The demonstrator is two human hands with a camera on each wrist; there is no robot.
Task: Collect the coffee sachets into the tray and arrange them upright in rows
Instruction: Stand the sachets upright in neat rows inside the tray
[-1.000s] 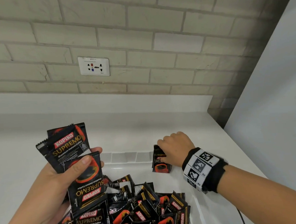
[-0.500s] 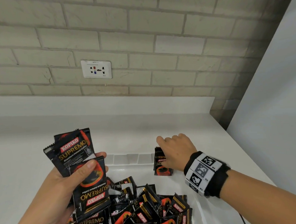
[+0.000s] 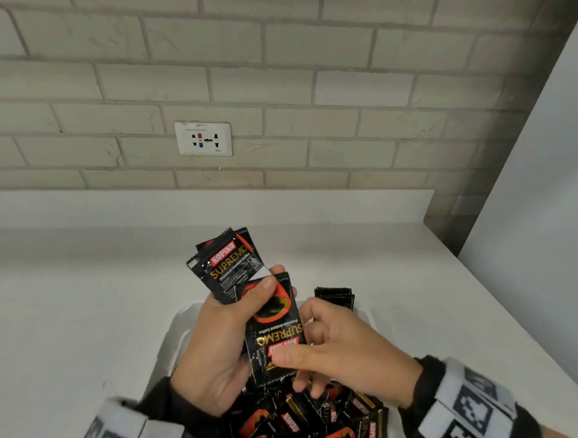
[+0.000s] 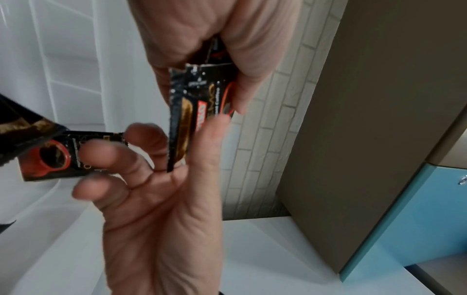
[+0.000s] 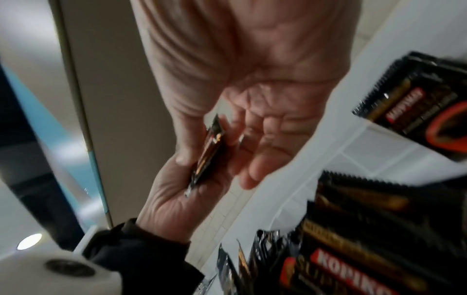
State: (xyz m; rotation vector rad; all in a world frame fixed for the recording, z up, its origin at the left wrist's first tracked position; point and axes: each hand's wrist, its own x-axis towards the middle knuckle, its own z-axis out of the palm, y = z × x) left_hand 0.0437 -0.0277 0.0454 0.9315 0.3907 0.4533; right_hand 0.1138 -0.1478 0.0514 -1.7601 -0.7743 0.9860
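While my left hand (image 3: 217, 350) grips a small fan of black sachets (image 3: 229, 262) above the tray (image 3: 173, 342), I can read the print on the top one: "KOPIKO" in white on a red label, "SUPREMO" in gold below it, and then a thin white line that seems to say "Premium Instant Coffee". The front sachet (image 3: 274, 323) in the fan is turned upside down, so its "SUPREMO" and its red label read inverted, and above them there is a black cup inside a red-orange ring. My left thumb presses on this sachet near the cup picture. My right hand (image 3: 341, 353) has thumb and fingers pinched on its lower end, so both hands hold the same sachet and are together, touching.

All sachets look the same: glossy black foil, serrated ends, gold stripes. Under my hands a loose pile of sachets (image 3: 308, 418) lies in the white tray, at the near part of it, pointing in every direction; "KOPIKO" is readable on several. One short row of sachets (image 3: 333, 295) stands upright at the far right corner of the tray. The tray sits on the white desk (image 3: 68, 314), towards its right edge. On the brick wall behind there is a white socket plate (image 3: 203, 138) with small print I cannot read.
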